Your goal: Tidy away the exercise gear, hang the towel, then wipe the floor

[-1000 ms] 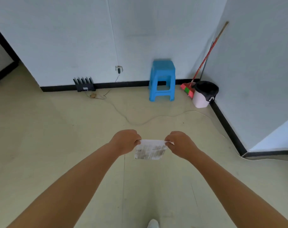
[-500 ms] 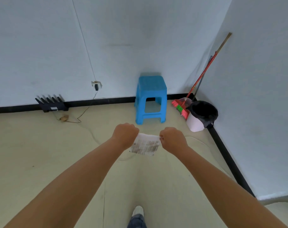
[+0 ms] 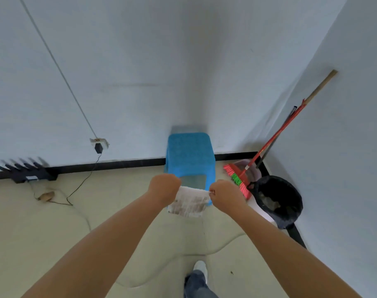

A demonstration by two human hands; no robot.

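Fig.: soiled wipe (image 3: 189,202) held stretched between both hands, mid-air, chest-front, above the floor (image 3: 54,233).

Left hand (image 3: 164,189): fist curled round the wipe's left top corner. Right hand (image 3: 225,195): fingers pinch the right top corner. Neither hand is free; each carries one end.

Wipe: white sheet w/ dark smudges, top edge pulled taut, lower part hanging slack below the hands. Long axis runs left–right, i.e. across the line of sight, approx. parallel to the far wall's black skirting. It overlaps the front of the blue stool (image 3: 190,160) in view; whether it touches the stool can't be told, prob. not.

Key relation for the next move: the lined bin (image 3: 278,198) stands to the right and slightly beyond the hands, in the far-right corner, beside the broom (image 3: 275,134) leaning on the wall. Right hand is clearly nearer the bin's mouth; left hand is well apart from it, w/ the full width of the wipe between. Judgement: wiping looks done (sheet is dirty), so disposal is the likely step; a drop would suit the right hand, w/ the left letting go first, else the sheet spans the bin rim.

Also in view: black pronged device (image 3: 25,172) on the floor at far left, wall socket w/ plug (image 3: 99,145), a foot (image 3: 199,269) at near centre.
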